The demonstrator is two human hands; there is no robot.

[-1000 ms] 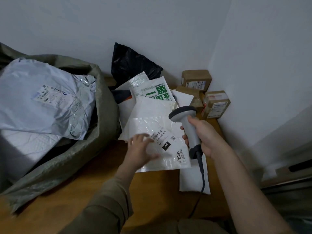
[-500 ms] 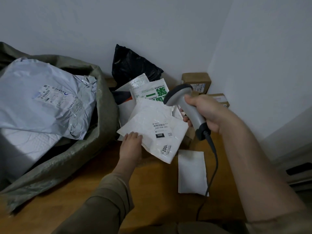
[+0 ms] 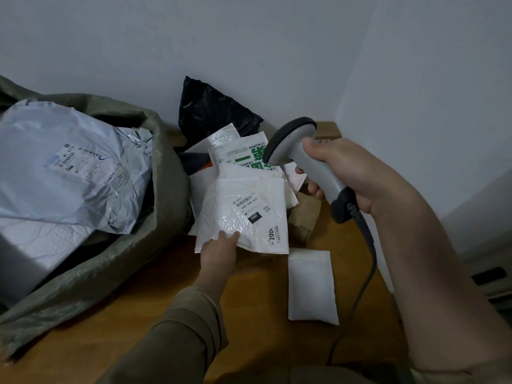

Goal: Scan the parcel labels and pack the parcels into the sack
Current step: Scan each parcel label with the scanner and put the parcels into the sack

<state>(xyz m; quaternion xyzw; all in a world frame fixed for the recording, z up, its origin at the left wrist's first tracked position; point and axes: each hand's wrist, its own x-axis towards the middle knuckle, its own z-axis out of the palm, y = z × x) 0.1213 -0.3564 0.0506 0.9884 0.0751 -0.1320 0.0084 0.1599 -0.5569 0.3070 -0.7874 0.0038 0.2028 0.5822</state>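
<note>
Head view takes in the whole corner from above: the green woven sack (image 3: 83,273) slumps open on the left of the wooden table (image 3: 138,328), a big grey parcel (image 3: 69,167) already lying in its mouth. Against the wall sits a loose heap of mailers, a black bag (image 3: 210,112) and one with green print (image 3: 249,157) among them, and a small white pouch (image 3: 310,286) lies alone nearer the person.

What matters next is how the white padded mailer (image 3: 243,214) lies to the scanner (image 3: 307,162). The mailer is lifted and tilted face-up, its long side running away from the person, label (image 3: 249,203) showing. The scanner's head hangs just above and to the right of that label, nose pointing down-left at it, close but apart.

Left hand (image 3: 219,253) pinches the mailer's near bottom corner, thumb on top, fingers hidden beneath. Right hand (image 3: 349,173) is wrapped tight round the scanner handle, cord trailing below. The sack lies nearer the left hand, so I would expect that hand to carry the mailer across.
</note>
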